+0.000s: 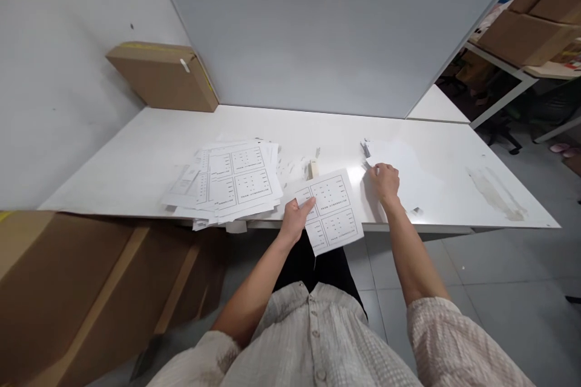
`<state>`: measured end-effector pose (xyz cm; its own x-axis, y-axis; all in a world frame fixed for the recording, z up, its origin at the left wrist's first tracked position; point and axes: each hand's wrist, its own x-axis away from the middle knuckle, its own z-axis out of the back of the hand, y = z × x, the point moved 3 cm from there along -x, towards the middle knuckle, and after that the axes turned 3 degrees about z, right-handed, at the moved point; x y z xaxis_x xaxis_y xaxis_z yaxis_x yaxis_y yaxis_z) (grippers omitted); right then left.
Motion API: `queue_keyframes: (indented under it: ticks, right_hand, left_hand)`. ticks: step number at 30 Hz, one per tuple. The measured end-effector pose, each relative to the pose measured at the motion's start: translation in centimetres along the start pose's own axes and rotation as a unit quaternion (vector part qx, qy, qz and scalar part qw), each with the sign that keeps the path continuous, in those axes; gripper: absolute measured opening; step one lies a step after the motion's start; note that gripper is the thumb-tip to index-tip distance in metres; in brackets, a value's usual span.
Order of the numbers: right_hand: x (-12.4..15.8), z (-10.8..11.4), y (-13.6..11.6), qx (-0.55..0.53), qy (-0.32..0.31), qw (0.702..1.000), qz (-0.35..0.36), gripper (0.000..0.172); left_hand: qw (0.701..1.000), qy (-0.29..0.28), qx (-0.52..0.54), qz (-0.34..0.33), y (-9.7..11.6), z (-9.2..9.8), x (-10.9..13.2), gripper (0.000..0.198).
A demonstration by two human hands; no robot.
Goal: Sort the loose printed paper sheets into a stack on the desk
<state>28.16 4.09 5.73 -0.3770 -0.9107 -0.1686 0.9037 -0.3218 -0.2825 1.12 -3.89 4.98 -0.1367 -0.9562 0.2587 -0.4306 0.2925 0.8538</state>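
Note:
My left hand grips the left edge of a printed sheet, its thumb lying on top; the sheet reaches over the table's front edge. Over to the right, my right hand has its fingers curled at the left side of white paper lying on the table; what is between the fingertips is too small to tell. An uneven pile of printed sheets lies left of my hands. A small beige block stands just behind the held sheet.
The white table meets a grey panel at its back. A cardboard box leans at the back left, and large cartons stand at the front left. More boxes sit on another table at the right.

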Motion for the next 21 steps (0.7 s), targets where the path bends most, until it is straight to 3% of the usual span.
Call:
queue_keyframes:
  ticks: [3, 5, 9, 12, 14, 17, 21]
  right_hand:
    - [0.3, 0.4, 0.2, 0.005, 0.009, 1.0, 0.007, 0.035]
    - [0.7, 2.1, 0.0, 0.019, 0.059, 0.997, 0.036, 0.033]
    - [4.2, 8.9, -1.5, -0.023, 0.197, 0.971, 0.135, 0.028]
    - [7.9, 14.3, -2.8, -0.179, 0.223, 0.945, 0.159, 0.024]
    - [9.5, 16.2, -3.7, -0.292, 0.209, 0.919, 0.164, 0.023]
    - [9.6, 14.8, -5.2, -0.337, 0.126, 0.917, 0.171, 0.025]
    - [7.8, 8.5, -6.5, -0.192, 0.016, 0.963, 0.187, 0.022]
  left_hand:
    - [1.0, 0.001, 0.018, -0.007, -0.2, 0.2, -0.3, 0.048]
    - [1.0, 0.003, 0.028, -0.006, -0.3, 0.2, -0.5, 0.048]
    - [0.999, -0.009, 0.043, 0.001, -0.4, 0.3, -0.8, 0.048]
    - [0.999, -0.027, 0.044, -0.002, -0.3, 0.3, -1.0, 0.047]
    - [0.998, -0.039, 0.043, -0.006, -0.4, 0.2, -1.0, 0.045]
    - [0.997, -0.058, 0.046, 0.032, -0.6, -0.2, -0.9, 0.045]
    - [0.994, -0.042, 0.061, 0.082, -0.4, -0.4, -0.4, 0.048]
